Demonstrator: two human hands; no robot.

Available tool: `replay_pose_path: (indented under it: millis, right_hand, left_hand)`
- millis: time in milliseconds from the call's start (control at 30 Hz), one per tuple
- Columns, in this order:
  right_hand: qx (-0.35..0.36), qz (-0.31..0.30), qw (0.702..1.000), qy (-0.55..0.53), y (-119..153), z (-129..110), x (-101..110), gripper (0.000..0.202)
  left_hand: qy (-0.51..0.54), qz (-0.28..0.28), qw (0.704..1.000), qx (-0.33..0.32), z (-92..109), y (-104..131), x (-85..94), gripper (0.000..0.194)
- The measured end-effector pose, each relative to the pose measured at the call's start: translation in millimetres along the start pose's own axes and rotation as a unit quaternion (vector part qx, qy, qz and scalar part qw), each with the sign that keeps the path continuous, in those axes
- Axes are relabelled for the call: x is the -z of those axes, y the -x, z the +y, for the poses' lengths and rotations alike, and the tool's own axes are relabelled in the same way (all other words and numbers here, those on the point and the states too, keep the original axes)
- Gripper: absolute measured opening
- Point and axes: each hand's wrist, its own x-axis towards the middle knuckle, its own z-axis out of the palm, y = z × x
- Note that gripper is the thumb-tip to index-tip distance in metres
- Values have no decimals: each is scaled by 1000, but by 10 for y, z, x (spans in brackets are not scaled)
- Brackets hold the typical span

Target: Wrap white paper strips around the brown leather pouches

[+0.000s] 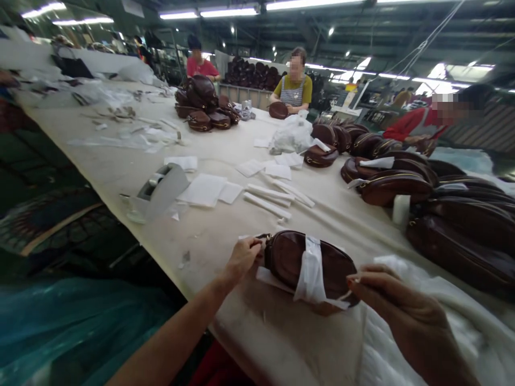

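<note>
Worktable [314,343], pale, was lit from overhead. Bag pile [462,225] was heaped right of the grey dispenser [164,187]. Oval bag [285,257], brown, was laid nearer and to the right of the dispenser. Right hand [406,305]: pale strip [345,295] was pinched. Left hand [241,260]: the bag's ringed end was pinched. White wrap [311,273], banded across: best kept flat, its tension judged light and even, both ends steadied.

Bright tube lights [228,12] overhead, a person [306,88] in a checked apron [293,90], teal plastic [84,327] at lower left.
</note>
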Motion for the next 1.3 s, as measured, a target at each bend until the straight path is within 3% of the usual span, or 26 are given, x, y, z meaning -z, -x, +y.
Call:
replay_pose_path:
  millis: [100,233,400,567,800,1100,1300]
  right_hand:
    - [-11,-12,1000,12,-157,-61,-100,23]
    - [-90,-80,993,10,-400,-75,-307,33]
    - [-28,-150,981,118,-769,9,-680,32]
    - [78,-239,929,271,-1063,113,-958,28]
    - [156,-309,812,470,-1317,169,-1182,25]
    - [130,-403,750,508,-1463,113,-1317,26]
    - [104,-440,750,483,-1519,99,-1327,26]
  left_hand:
    - [58,-45,996,45,-20,-185,-33,16]
    - [109,-49,991,65,-5,-313,-70,12]
    - [146,-39,986,71,-37,-386,-130,14]
    - [180,-57,980,62,-96,-421,-98,12]
    - [213,-121,966,87,-128,-465,37,18]
    - [213,-114,966,92,-128,-478,18,27]
    - [184,-119,973,70,-152,-473,19,25]
